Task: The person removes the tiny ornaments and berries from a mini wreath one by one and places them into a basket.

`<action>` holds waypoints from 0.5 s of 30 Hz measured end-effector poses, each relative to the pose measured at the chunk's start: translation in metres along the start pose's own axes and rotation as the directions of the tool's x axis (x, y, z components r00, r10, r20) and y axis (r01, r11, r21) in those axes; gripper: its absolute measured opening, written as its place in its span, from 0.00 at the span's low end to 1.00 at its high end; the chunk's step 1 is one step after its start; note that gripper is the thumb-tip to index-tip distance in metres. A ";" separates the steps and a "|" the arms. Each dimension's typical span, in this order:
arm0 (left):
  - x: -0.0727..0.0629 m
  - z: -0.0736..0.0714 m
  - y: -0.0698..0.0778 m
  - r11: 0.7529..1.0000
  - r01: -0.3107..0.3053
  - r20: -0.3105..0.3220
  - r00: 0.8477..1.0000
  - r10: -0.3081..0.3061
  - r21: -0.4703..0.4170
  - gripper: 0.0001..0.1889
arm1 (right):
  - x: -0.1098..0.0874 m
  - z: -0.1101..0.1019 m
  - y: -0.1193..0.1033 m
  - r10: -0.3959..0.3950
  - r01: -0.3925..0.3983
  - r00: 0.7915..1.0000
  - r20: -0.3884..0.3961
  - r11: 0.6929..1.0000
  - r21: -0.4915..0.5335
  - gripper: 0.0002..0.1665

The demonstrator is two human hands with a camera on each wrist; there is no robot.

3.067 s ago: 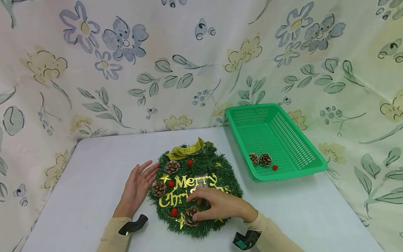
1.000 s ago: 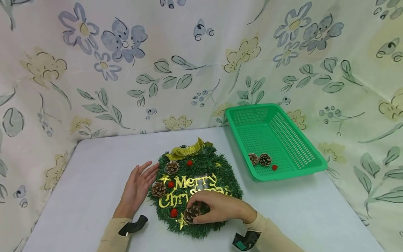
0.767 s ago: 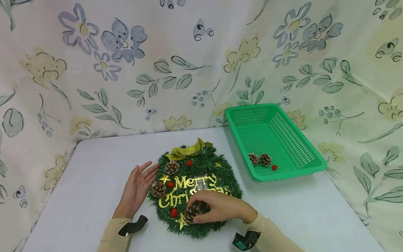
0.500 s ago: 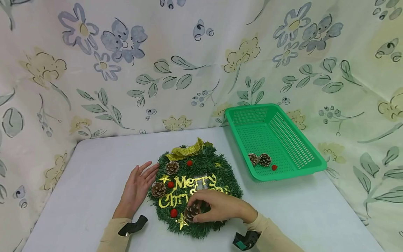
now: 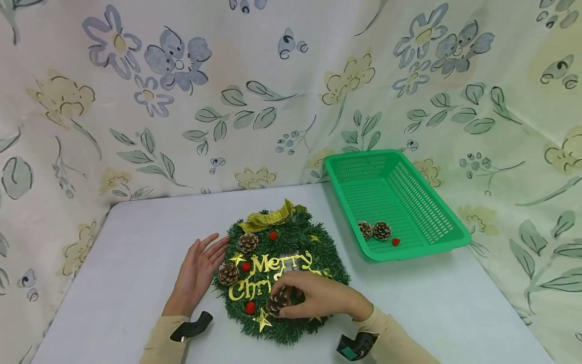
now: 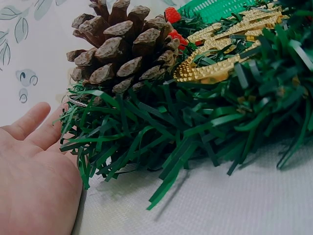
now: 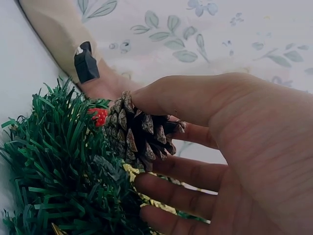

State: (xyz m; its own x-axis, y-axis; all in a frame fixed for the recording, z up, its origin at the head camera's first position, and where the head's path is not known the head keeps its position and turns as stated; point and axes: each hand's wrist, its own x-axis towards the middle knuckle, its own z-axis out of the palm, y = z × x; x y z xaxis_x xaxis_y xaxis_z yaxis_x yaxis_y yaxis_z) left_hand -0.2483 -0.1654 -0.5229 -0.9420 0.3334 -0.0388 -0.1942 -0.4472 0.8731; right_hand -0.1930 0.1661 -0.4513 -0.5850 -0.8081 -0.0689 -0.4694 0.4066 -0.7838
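Note:
My right hand [image 5: 313, 296] pinches a brown pine cone [image 7: 139, 129] between thumb and fingers, over the lower part of a green tinsel wreath [image 5: 291, 331]. In the right wrist view the cone sits close against the wreath's strands. My left hand [image 5: 200, 268] lies with straight, spread fingers along the wreath's left side, fingertips at its edge. Gold "Merry Christmas" lettering [image 5: 261, 263] crosses the wreath's middle, partly hidden by my right hand. A second pine cone [image 6: 122, 49] stands on the left rim, with another pine cone [image 5: 248, 242] above it.
A green plastic basket [image 5: 454, 240] at the right holds two pine cones [image 5: 382, 231] and a red berry [image 5: 396, 242]. Gold stars [image 5: 262, 320], red berries [image 5: 250, 308] and a gold ribbon bow [image 5: 268, 219] decorate the wreath. A floral cloth [image 5: 291, 101] hangs behind the white table [image 5: 150, 227].
My right fingers have closed round the lower pine cone, which has tilted and shifted slightly up from its earlier spot beside the gold star. The left hand has stayed in place.

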 end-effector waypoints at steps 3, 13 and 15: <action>0.000 0.000 0.000 1.000 0.002 -0.002 1.000 -0.002 -0.004 0.39 | -0.001 -0.001 -0.001 0.000 0.000 1.000 -0.006 1.000 -0.003 0.19; -0.001 0.003 0.001 1.000 0.006 -0.011 1.000 -0.006 -0.011 0.39 | -0.002 -0.003 -0.001 0.010 -0.010 1.000 -0.021 1.000 -0.005 0.19; -0.001 0.003 0.001 1.000 0.007 -0.014 1.000 -0.007 -0.007 0.39 | -0.002 -0.004 -0.001 0.012 -0.012 1.000 -0.025 1.000 -0.015 0.20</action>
State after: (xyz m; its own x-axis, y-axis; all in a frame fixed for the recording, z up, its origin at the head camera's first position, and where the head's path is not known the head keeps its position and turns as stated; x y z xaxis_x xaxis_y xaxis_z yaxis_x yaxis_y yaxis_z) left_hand -0.2467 -0.1636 -0.5209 -0.9445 0.3245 -0.0518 -0.2025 -0.4508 0.8693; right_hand -0.1937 0.1691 -0.4484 -0.6068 -0.7924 -0.0628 -0.4721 0.4228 -0.7735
